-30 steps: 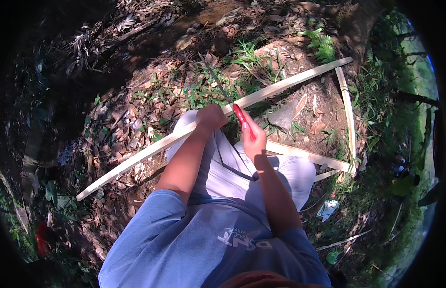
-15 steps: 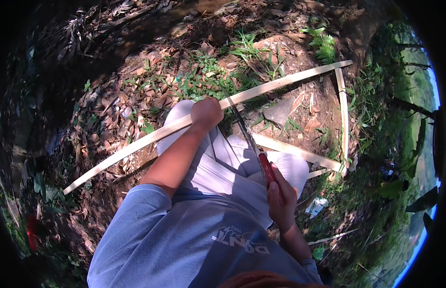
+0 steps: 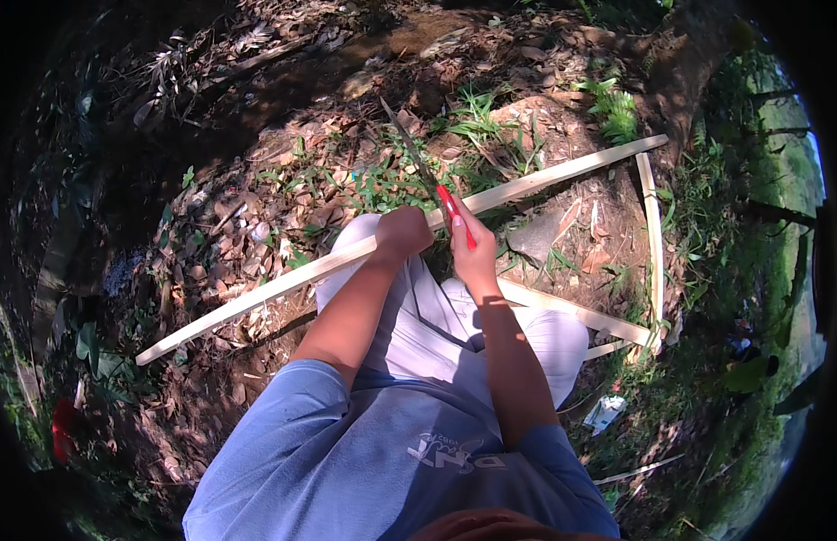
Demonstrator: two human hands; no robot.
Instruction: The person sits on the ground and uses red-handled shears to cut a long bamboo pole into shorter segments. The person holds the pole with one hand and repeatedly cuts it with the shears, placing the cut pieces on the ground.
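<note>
A long pale wooden strip (image 3: 265,293) runs slantwise from lower left to upper right across my left knee. My left hand (image 3: 405,232) is closed around it near the middle. Just right of that, my right hand (image 3: 473,254) grips the red handle of a handsaw (image 3: 407,142). Its narrow dark blade crosses over the strip and points up and left, above leaves and grass. The handle lies right at the strip, close to my left fist. Whether the teeth touch the wood cannot be made out.
Two more pale strips, an upright one (image 3: 653,234) and a slanting one (image 3: 580,316), lie at right and nearly meet at a corner. A flat grey stone (image 3: 535,236) sits between them. A white packet (image 3: 604,414) lies beside my right knee. Dry leaves and plants cover the ground.
My right hand has pushed the saw forward and up-left, so the handle is now at the strip instead of near my right thigh. My left hand still holds the strip.
</note>
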